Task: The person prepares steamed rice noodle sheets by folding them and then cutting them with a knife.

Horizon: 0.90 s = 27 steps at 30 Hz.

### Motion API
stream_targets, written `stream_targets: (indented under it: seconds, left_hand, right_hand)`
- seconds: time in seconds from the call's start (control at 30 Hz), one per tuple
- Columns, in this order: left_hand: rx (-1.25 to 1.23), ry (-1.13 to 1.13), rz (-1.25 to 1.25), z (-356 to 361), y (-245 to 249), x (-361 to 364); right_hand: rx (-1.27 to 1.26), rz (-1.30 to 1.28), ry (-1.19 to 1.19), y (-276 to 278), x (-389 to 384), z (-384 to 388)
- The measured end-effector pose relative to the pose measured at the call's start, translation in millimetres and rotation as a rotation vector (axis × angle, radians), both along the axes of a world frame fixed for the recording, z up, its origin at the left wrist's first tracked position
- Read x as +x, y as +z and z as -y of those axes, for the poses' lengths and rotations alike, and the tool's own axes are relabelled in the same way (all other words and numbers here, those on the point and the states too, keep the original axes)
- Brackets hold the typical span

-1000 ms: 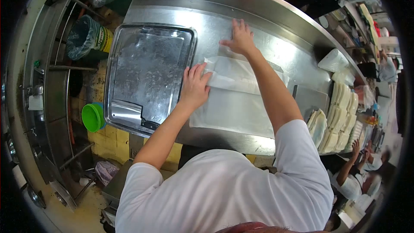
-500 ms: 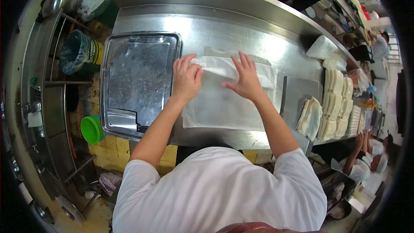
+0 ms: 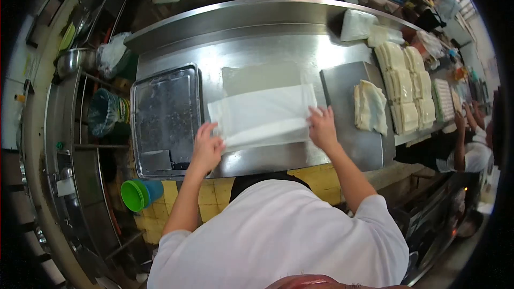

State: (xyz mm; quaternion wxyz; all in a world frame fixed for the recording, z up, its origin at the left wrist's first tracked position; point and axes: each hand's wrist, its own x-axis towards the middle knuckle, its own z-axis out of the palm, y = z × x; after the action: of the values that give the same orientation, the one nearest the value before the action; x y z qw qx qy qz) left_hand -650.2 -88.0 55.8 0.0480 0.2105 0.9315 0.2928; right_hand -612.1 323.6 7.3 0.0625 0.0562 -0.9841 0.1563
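White sheet [image 3: 262, 115], where is it lying in the head view?

– It lies flat on the steel counter [image 3: 278, 48], just beside the metal tray [image 3: 160, 101] on its left and a steel board [image 3: 342, 83] on its right. One folded piece [image 3: 369, 108] rests on that board, and stacks of folded pieces [image 3: 407, 83] stand further right.

And which way does it point?

– Its long axis goes from left to right across the person's front. The right end sits a little farther from the person than the left end. A thicker folded band runs along the near edge.

What do the hands do?

– The left hand [image 3: 208, 147] has its stretched fingers on the near left corner, and the right hand [image 3: 323, 127] has spread fingers on the right end. Both are laid open on the sheet, not closed around it.

What differs from half a second ago?

– Then the sheet was almost square and reached nearer to the counter's front edge; now it is a narrow strip. The hands were close together on its far part; now they are well apart, one at each end. The board and the stacks also show more fully now.
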Motion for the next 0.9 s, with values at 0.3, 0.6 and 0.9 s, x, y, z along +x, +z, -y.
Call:
stream_targets:
  seconds: [0.3, 0.6, 0.9]
  left_hand:
    - [-0.180, 0.115, 0.127, -23, -6, 81]
    - [0.057, -0.480, 0.027, -129, 13, 63]
    - [0.129, -1.099, 0.159, -148, -8, 75]
  right_hand:
    - [-0.141, 0.029, -0.102, 9, 149, 36]
    - [-0.347, -0.058, -0.469, 33, 200, 29]
    - [-0.412, -0.009, -1.224, 12, 343, 141]
